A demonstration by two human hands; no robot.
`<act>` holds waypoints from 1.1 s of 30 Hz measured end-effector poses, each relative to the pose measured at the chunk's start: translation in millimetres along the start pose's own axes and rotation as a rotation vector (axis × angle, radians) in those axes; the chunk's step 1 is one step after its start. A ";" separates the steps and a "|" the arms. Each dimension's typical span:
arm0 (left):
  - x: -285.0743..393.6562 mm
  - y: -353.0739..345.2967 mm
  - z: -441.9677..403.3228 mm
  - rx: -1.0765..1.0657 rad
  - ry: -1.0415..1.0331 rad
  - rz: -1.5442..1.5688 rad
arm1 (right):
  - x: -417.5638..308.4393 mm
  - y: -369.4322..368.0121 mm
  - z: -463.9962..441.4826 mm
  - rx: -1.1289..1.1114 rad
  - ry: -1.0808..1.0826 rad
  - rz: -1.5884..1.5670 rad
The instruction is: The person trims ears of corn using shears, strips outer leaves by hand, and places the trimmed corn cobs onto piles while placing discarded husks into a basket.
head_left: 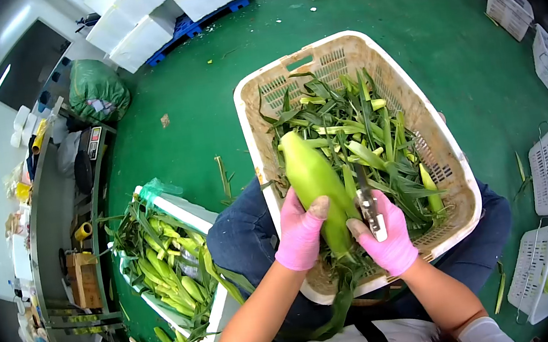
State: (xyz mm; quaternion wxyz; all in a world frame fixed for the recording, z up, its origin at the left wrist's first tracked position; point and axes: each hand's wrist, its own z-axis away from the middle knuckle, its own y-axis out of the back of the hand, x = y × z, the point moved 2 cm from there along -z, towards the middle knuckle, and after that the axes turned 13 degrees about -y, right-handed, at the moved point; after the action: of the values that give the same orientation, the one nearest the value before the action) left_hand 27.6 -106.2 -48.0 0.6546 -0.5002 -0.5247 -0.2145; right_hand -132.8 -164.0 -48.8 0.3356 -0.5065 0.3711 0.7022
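"One corn ear (pixel 312 173): status?"
"Frame centre, husk on. My left hand (pixel 301 232) clasps it; my right hand (pixel 390 235) grips a metal tool (pixel 368 207). Trimmings (pixel 369 152) lie in the crate (pixel 389 81); lower-left ears (pixel 156 267) appear untrimmed."

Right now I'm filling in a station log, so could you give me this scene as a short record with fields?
Left hand: pink-gloved, gripping the ear of corn
Right hand: pink-gloved, holding a metal tool, exact type unclear
Corn state: green husk on, held over the crate
Crate contents: green leaves and husk pieces
Left of crate: white box filled with husked-in ears
Floor: green
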 end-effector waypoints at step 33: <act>13.3 -26.2 89.8 -0.290 0.219 -0.507 | -3.0 82.7 64.1 -0.332 -0.212 0.060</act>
State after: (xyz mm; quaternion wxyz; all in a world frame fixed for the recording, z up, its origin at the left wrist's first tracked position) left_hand -31.1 -34.6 -29.4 0.5548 -0.4154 -0.5231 -0.4960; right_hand -231.8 -150.4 -17.4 0.2634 -0.4669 0.2278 0.8129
